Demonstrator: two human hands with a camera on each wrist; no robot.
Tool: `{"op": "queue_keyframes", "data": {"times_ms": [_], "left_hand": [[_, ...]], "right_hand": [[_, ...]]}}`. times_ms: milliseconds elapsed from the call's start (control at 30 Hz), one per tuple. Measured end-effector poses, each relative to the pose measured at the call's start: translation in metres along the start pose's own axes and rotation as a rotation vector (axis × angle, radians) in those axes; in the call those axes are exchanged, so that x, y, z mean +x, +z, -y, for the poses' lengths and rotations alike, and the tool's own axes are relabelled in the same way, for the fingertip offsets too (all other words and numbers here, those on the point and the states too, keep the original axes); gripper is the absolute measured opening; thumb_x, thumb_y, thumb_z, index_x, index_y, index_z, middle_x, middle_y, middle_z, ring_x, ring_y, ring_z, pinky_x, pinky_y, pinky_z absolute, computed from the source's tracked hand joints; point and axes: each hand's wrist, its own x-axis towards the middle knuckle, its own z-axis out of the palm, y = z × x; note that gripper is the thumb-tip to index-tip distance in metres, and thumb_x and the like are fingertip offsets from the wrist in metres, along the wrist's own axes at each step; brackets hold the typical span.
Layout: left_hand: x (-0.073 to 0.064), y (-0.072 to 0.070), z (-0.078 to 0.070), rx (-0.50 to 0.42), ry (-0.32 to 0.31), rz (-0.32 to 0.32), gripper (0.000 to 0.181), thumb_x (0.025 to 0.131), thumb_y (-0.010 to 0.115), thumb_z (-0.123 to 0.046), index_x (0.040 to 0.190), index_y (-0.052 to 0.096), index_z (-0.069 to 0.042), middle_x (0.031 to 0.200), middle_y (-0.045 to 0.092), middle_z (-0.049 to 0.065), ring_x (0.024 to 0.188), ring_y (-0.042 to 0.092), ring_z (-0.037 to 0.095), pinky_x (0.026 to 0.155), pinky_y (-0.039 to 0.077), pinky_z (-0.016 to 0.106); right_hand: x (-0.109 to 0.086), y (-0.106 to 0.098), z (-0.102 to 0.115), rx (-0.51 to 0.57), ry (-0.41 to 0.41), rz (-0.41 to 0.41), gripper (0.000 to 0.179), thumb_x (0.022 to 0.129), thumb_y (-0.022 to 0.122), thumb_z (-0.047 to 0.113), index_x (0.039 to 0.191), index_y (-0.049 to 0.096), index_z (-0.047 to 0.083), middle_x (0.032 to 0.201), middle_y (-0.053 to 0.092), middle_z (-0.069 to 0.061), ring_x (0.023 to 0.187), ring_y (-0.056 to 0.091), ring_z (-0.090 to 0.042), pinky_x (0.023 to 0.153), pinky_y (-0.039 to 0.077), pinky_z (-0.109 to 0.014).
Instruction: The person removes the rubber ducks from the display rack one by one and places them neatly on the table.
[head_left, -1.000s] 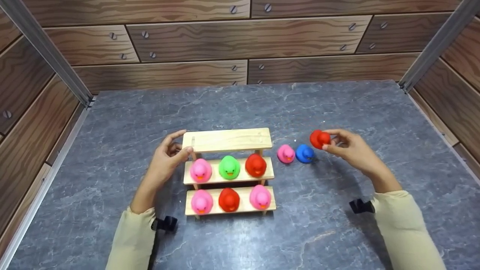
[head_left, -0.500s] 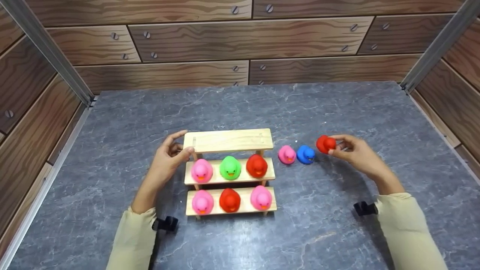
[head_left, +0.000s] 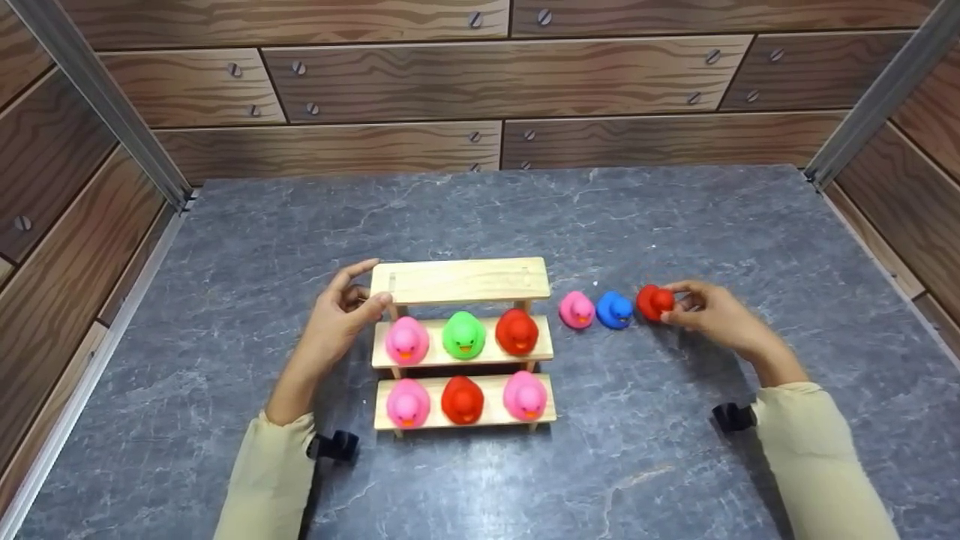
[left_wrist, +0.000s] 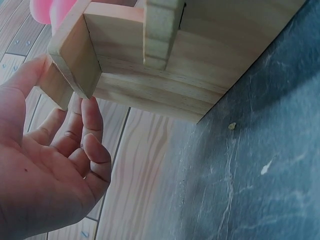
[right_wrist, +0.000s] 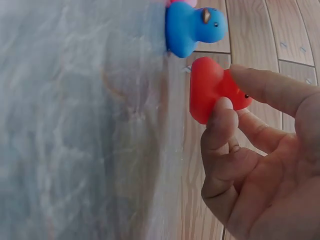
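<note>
Pinched in the grip of the right hand [head_left: 716,319], between thumb and fingers, is a red duck [head_left: 651,302]. The head view shows it to the right of a three-tier wooden stand [head_left: 460,280], between the stand and the right edge of the tabletop [head_left: 480,217]. Just beside it sits a blue duck [head_left: 614,310], then a pink duck [head_left: 577,310], the three making a short row that leads away from the stand's right end. The left hand [head_left: 334,319] grips the left end of the stand's top board, thumb at the front corner, a finger at the back one. On the middle board, left to right, are pink, green and red ducks [head_left: 463,336]; the bottom board carries a pink, a red and another pink [head_left: 462,400]. Pale sleeves [head_left: 817,457] cover both forearms, and wood-patterned walls [head_left: 495,79] rise past the tabletop's far, left and right edges.

From the left wrist, the left hand's fingertips meet the end of a board, with part of something pink beyond it.

At the right wrist, fingertips press the held duck's head and body. The blue duck stands near but apart, a bit of pink behind it. I can't tell whether the held duck's base touches the tabletop.
</note>
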Motion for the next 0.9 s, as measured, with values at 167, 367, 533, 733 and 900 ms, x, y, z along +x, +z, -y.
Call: {"op": "queue_keyframes", "data": {"times_ms": [167, 367, 533, 733, 900], "left_hand": [[0.0003, 0.0008, 0.0006, -0.011, -0.001, -0.003, 0.054, 0.091, 0.065, -0.007, 0.141, 0.046, -0.009, 0.082, 0.065, 0.008, 0.079, 0.059, 0.016, 0.077, 0.05, 0.025], [-0.0001, 0.0, 0.0003, 0.008, 0.0, 0.002, 0.054, 0.092, 0.064, -0.009, 0.142, 0.045, -0.009, 0.08, 0.064, 0.002, 0.077, 0.058, 0.012, 0.077, 0.05, 0.025], [0.0001, -0.0008, 0.0003, 0.013, -0.004, 0.002, 0.054, 0.092, 0.065, -0.01, 0.142, 0.046, -0.011, 0.081, 0.064, 0.001, 0.076, 0.058, 0.012, 0.077, 0.05, 0.025], [0.0002, -0.001, -0.0003, 0.017, -0.002, 0.002, 0.054, 0.091, 0.065, -0.009, 0.142, 0.046, -0.01, 0.081, 0.065, 0.004, 0.076, 0.058, 0.013, 0.077, 0.05, 0.025], [0.0004, -0.0006, 0.0, 0.016, 0.001, 0.002, 0.054, 0.091, 0.065, -0.008, 0.142, 0.045, -0.009, 0.081, 0.065, 0.001, 0.078, 0.059, 0.013, 0.077, 0.05, 0.024]], "right_hand": [[0.0012, 0.0015, -0.0039, -0.009, 0.021, 0.025, 0.054, 0.088, 0.067, 0.009, 0.133, 0.046, -0.011, 0.093, 0.06, -0.01, 0.074, 0.054, -0.007, 0.064, 0.048, -0.022], [-0.0011, 0.0015, -0.0051, -0.026, 0.027, 0.038, 0.05, 0.088, 0.066, 0.009, 0.131, 0.049, -0.009, 0.09, 0.061, -0.008, 0.073, 0.055, -0.008, 0.064, 0.048, -0.022], [-0.0019, 0.0017, -0.0062, -0.018, 0.022, 0.042, 0.05, 0.087, 0.067, 0.009, 0.13, 0.049, -0.008, 0.088, 0.06, -0.007, 0.072, 0.056, -0.008, 0.064, 0.048, -0.023], [-0.0007, 0.0036, -0.0059, -0.011, 0.019, 0.049, 0.05, 0.086, 0.066, 0.008, 0.13, 0.049, -0.009, 0.088, 0.058, -0.008, 0.071, 0.055, -0.01, 0.062, 0.048, -0.023], [-0.0008, 0.0052, -0.0039, -0.017, 0.008, 0.052, 0.051, 0.086, 0.067, 0.008, 0.13, 0.049, -0.009, 0.088, 0.057, -0.008, 0.069, 0.054, -0.009, 0.061, 0.047, -0.023]]}}
